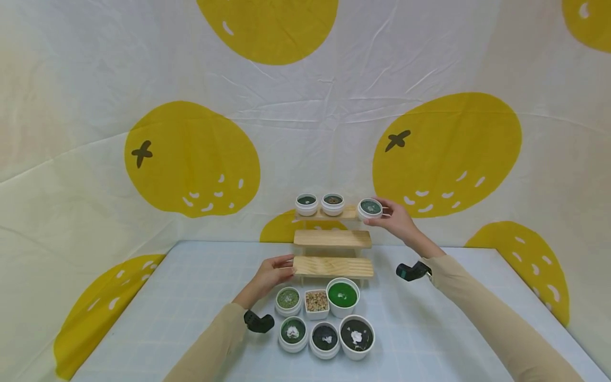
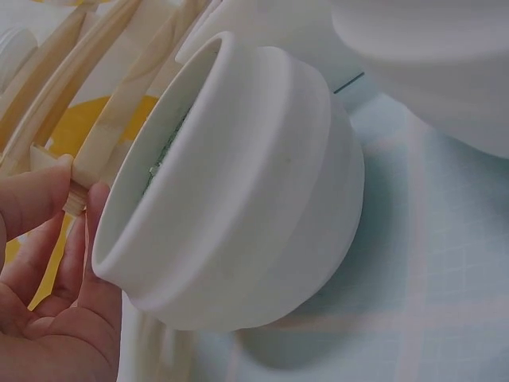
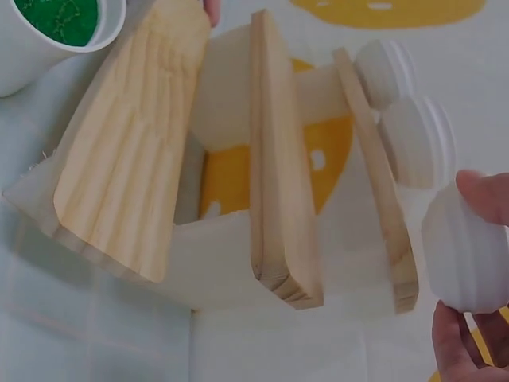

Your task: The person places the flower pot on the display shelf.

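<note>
Presently, the right hand (image 1: 398,220) held a white bowl (image 1: 369,209) in its grip, just by the right end of the top shelf (image 1: 350,213), while the left hand (image 1: 269,274) pinched the bottom shelf (image 1: 333,267) by its left edge.

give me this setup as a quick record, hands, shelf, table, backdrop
left: left hand pinches bottom shelf at its left end
right: right hand holds one pot by the right end of top shelf
on top shelf: two pots, side by side
on table: six pots, two rows of three; square pot mid back row
backdrop: yellow fruit print
</note>
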A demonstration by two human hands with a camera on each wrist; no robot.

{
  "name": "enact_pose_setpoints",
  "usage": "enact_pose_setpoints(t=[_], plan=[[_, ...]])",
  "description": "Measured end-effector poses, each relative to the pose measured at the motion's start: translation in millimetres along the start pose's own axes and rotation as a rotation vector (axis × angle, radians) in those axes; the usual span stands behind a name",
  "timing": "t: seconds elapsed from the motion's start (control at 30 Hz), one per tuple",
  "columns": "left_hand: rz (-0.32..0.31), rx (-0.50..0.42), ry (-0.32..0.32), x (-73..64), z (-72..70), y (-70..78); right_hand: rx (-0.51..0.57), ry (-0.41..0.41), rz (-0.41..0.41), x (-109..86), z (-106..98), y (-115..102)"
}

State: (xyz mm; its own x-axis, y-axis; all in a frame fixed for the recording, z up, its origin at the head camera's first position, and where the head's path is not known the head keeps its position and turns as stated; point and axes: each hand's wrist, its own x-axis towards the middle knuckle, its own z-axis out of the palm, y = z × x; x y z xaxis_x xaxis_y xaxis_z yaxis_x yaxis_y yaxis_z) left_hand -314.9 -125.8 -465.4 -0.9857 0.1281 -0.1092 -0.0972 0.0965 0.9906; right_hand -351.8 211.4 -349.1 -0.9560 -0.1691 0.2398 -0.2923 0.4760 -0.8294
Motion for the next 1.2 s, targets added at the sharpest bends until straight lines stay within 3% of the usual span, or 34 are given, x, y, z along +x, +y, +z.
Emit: enact_pose_setpoints(t=[0.4,0.67,1.2], plan=[[0.02,0.0,-0.016,1.3,-1.5,-1.6,-0.016,-0.001,-0.013,12.9,5,1],[-0.018,0.055,-0.013,1.6,-1.5,-0.5,-0.027,0.019,-0.025,18.3,10,1],[-0.024,0.06,-0.008,-0.5,-0.7,1.2,0.064,0.021,0.02,20.6,15,-4]])
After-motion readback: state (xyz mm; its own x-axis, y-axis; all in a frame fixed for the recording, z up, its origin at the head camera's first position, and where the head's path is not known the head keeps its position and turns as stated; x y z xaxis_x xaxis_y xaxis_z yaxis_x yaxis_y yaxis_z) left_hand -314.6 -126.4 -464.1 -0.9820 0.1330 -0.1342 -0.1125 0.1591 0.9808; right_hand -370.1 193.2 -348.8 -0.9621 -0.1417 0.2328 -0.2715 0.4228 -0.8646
